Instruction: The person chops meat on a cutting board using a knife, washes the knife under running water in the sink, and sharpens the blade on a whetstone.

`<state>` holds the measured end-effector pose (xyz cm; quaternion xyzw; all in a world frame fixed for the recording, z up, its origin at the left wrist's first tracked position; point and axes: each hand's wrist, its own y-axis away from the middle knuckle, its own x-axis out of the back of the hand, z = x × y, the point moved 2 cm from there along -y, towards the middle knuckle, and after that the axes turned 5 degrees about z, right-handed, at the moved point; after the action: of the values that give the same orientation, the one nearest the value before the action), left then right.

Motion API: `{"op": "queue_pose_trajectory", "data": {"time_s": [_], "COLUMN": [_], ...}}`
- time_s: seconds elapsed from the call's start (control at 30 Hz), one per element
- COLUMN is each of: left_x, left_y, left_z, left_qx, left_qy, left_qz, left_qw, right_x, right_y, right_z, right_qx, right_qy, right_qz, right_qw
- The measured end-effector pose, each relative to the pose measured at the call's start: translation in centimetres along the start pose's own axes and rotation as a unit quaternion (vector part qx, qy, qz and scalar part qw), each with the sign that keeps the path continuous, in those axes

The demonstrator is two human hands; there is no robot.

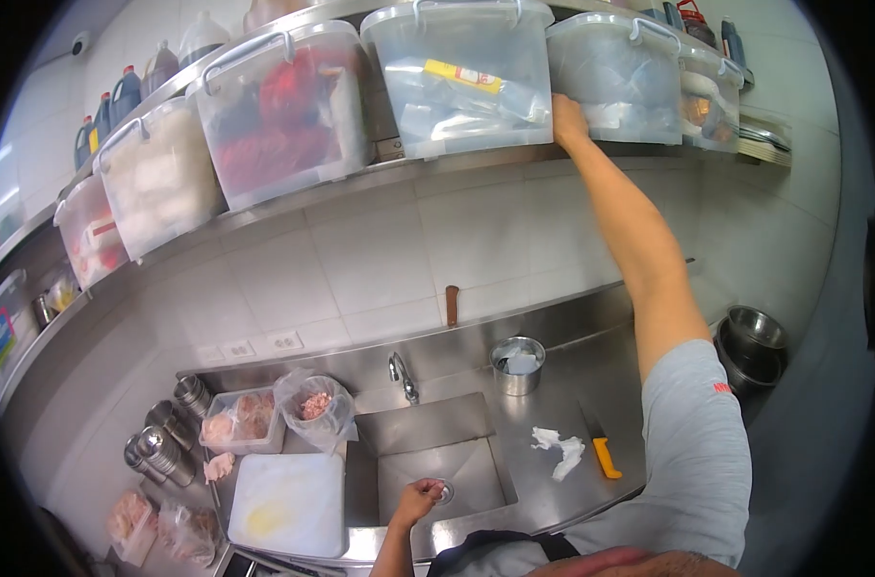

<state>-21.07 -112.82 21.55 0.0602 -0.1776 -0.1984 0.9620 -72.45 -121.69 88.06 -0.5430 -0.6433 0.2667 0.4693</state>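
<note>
the left hand is over the square stainless-steel sink, its fingers curled inward, though whether they pinch anything cannot be told. right of those fingers lie crumpled white scraps and a yellow-handled knife; farther up, the right hand reaches between two clear lidded plastic bins on the steel shelf, its fingertips hidden, so their state cannot be told.

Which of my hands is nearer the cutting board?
Left: your left hand is over the sink, just right of the cutting board; your right hand is up at the bins.
</note>
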Motion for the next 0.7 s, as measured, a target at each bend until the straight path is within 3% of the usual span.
{"op": "queue_pose_trajectory", "data": {"time_s": [0.1, 0.4, 0.57, 0.63, 0.67, 0.7], "left_x": [0.2, -0.3, -1.9, -2.7, -3.4, -3.7], "left_y": [0.2, -0.8, -3.6, -4.9, -6.4, -5.2], "left_z": [-1.0, -2.4, 0.0, 2.8, 3.4, 8.4], "left_qx": [0.009, -0.025, -0.089, -0.126, -0.131, -0.161], "left_qy": [0.018, 0.020, -0.031, -0.081, -0.089, -0.104], "left_qz": [-0.003, 0.010, -0.006, -0.031, -0.052, -0.049], "left_qw": [1.000, 0.999, 0.996, 0.988, 0.986, 0.980], "right_x": [0.0, 7.3, 8.9, 8.4, 9.2, 9.0], "right_y": [0.3, 5.3, 7.8, 7.8, 9.2, 8.9], "right_z": [0.6, -1.9, -0.4, 0.4, -1.0, -0.8], "right_qx": [0.014, 0.042, 0.123, 0.189, 0.155, 0.131], "right_qy": [-0.025, 0.011, 0.028, 0.100, 0.051, 0.048], "right_qz": [0.050, 0.057, 0.170, 0.229, 0.154, 0.083], "right_qw": [0.998, 0.997, 0.977, 0.950, 0.975, 0.987]}}
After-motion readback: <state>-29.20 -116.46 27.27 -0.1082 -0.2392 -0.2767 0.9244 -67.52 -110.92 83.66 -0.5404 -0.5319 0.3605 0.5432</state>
